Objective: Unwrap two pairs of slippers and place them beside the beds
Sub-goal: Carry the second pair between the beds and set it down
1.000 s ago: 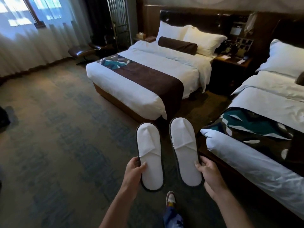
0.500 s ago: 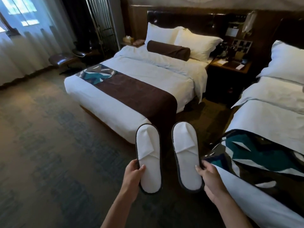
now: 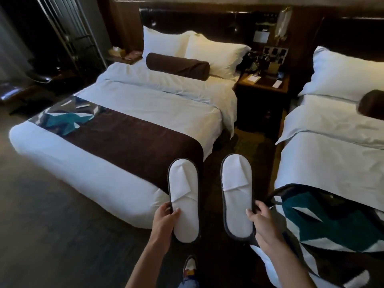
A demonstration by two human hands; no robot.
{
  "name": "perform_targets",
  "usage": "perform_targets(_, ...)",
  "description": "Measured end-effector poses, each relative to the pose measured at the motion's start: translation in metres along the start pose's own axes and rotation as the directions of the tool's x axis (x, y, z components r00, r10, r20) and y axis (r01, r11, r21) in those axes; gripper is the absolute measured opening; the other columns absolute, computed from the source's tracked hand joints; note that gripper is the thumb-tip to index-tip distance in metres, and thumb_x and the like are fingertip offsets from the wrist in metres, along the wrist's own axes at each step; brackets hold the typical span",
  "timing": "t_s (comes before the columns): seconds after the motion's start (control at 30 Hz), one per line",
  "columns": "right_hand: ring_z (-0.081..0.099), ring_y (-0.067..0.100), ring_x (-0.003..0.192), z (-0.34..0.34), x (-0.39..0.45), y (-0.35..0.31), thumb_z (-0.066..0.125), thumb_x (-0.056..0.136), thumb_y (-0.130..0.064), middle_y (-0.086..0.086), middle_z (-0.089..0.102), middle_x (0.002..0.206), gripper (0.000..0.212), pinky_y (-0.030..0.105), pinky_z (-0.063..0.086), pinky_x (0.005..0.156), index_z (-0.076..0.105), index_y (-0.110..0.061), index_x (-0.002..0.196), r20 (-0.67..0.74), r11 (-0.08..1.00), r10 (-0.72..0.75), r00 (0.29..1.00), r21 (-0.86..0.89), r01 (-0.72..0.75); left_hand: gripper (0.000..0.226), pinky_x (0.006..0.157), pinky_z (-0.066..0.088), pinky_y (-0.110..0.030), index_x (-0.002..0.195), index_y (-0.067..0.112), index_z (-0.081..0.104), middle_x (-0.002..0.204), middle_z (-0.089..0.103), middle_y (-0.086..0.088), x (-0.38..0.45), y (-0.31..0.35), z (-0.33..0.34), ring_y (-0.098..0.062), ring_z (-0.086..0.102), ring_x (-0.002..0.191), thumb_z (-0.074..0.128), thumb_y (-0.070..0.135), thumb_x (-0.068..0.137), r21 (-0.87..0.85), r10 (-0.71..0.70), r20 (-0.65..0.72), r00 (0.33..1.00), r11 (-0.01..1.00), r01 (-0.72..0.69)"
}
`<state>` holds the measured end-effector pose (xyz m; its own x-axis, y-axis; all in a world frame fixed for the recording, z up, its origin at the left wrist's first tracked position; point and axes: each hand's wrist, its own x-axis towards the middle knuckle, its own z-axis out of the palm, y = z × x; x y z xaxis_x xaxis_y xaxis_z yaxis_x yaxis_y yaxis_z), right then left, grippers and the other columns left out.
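Pointing away from the camera, two white slippers are held side by side above the dark floor of the aisle between two beds. The left slipper [image 3: 184,201] is pinched at its heel end by the left hand [image 3: 164,220], the right slipper [image 3: 236,198] likewise by the right hand [image 3: 264,222]. The left bed [image 3: 133,113] and right bed [image 3: 332,146] are seen beyond, and a nightstand [image 3: 262,84] is set between them at the far wall.

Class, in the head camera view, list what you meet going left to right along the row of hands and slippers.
left hand → left slipper → right slipper → right hand → patterned bed runner
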<state>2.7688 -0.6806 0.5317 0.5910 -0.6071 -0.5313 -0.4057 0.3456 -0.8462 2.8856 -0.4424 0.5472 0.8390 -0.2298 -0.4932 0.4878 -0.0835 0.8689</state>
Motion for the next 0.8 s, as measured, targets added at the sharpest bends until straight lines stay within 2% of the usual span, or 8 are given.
perform_targets(0.1, 0.056, 0.029, 0.113, 0.017, 0.044, -0.036, 0.054, 0.096, -0.009, 0.012, 0.055, 0.131, 0.046, 0.044, 0.050, 0.096, 0.042, -0.013, 0.140, -0.033, 0.999, 0.025, 0.999, 0.025, -0.024, 0.020, 0.088, 0.054, -0.051, 0.110, 0.016, 0.061, 0.108, 0.067, -0.010, 0.065, 0.031, 0.016, -0.029, 0.063, 0.101, 0.060, 0.011, 0.091, 0.025, -0.042, 0.036, 0.998, 0.999, 0.041)
perform_targets(0.2, 0.054, 0.027, 0.113, 0.025, 0.085, -0.067, 0.054, 0.095, -0.009, 0.009, 0.055, 0.132, 0.045, 0.046, 0.047, 0.101, 0.042, -0.013, 0.139, -0.054, 0.998, 0.042, 0.998, 0.038, -0.040, 0.018, 0.071, 0.056, -0.039, 0.110, 0.011, 0.061, 0.102, 0.069, -0.012, 0.115, 0.062, 0.039, -0.027, 0.065, 0.094, 0.057, 0.007, 0.093, 0.077, -0.023, 0.073, 0.997, 0.997, 0.017)
perform_targets(0.27, 0.055, 0.029, 0.116, 0.025, 0.116, -0.083, 0.056, 0.094, -0.008, 0.012, 0.054, 0.135, 0.046, 0.047, 0.048, 0.100, 0.044, -0.014, 0.138, -0.080, 0.997, 0.049, 0.996, 0.071, -0.043, 0.017, 0.069, 0.056, -0.038, 0.108, 0.006, 0.064, 0.098, 0.070, -0.015, 0.150, 0.078, 0.057, -0.029, 0.067, 0.091, 0.057, 0.006, 0.092, 0.142, -0.011, 0.092, 0.996, 0.990, -0.002)
perform_targets(0.43, 0.057, 0.027, 0.106, 0.015, 0.182, -0.118, 0.054, 0.094, -0.006, 0.011, 0.054, 0.128, 0.048, 0.040, 0.051, 0.088, 0.041, -0.012, 0.140, -0.077, 0.982, 0.098, 0.992, 0.169, -0.084, 0.012, 0.079, 0.054, -0.054, 0.098, 0.007, 0.068, 0.096, 0.071, -0.024, 0.216, 0.108, 0.105, -0.039, 0.066, 0.091, 0.059, 0.007, 0.090, 0.215, -0.035, 0.146, 0.989, 0.977, 0.003)
perform_targets(0.53, 0.058, 0.029, 0.108, 0.001, 0.235, -0.136, 0.056, 0.093, -0.008, 0.014, 0.054, 0.129, 0.051, 0.043, 0.052, 0.089, 0.039, -0.012, 0.141, -0.053, 0.971, 0.140, 0.989, 0.204, -0.127, 0.021, 0.080, 0.054, -0.058, 0.099, 0.009, 0.069, 0.097, 0.071, -0.023, 0.259, 0.126, 0.148, -0.041, 0.067, 0.092, 0.059, 0.013, 0.080, 0.237, -0.048, 0.181, 0.982, 0.972, 0.003)
perform_targets(0.6, 0.057, 0.026, 0.105, -0.011, 0.274, -0.146, 0.056, 0.094, -0.009, 0.012, 0.054, 0.128, 0.052, 0.040, 0.053, 0.087, 0.038, -0.012, 0.142, -0.037, 0.966, 0.154, 0.987, 0.215, -0.143, 0.025, 0.081, 0.053, -0.059, 0.100, 0.012, 0.069, 0.098, 0.072, -0.021, 0.290, 0.133, 0.178, -0.039, 0.068, 0.092, 0.058, 0.015, 0.078, 0.260, -0.061, 0.193, 0.979, 0.965, 0.009)
perform_targets(0.7, 0.058, 0.021, 0.096, -0.026, 0.334, -0.164, 0.054, 0.094, -0.008, 0.010, 0.059, 0.116, 0.044, 0.033, 0.053, 0.075, 0.044, -0.010, 0.137, 0.017, 0.954, 0.177, 0.984, 0.245, -0.175, 0.020, 0.080, 0.054, -0.058, 0.099, 0.017, 0.069, 0.098, 0.072, -0.016, 0.342, 0.135, 0.223, -0.035, 0.068, 0.091, 0.055, 0.008, 0.088, 0.307, -0.077, 0.144, 0.987, 0.951, 0.029)
perform_targets(0.8, 0.059, 0.025, 0.099, -0.040, 0.394, -0.169, 0.055, 0.093, -0.004, 0.011, 0.062, 0.111, 0.036, 0.037, 0.053, 0.077, 0.051, -0.009, 0.129, 0.041, 0.925, 0.252, 0.967, 0.282, -0.253, 0.019, 0.077, 0.057, -0.052, 0.103, 0.018, 0.067, 0.096, 0.071, -0.013, 0.398, 0.136, 0.267, -0.030, 0.068, 0.089, 0.053, 0.009, 0.093, 0.370, -0.098, 0.095, 0.991, 0.927, 0.056)
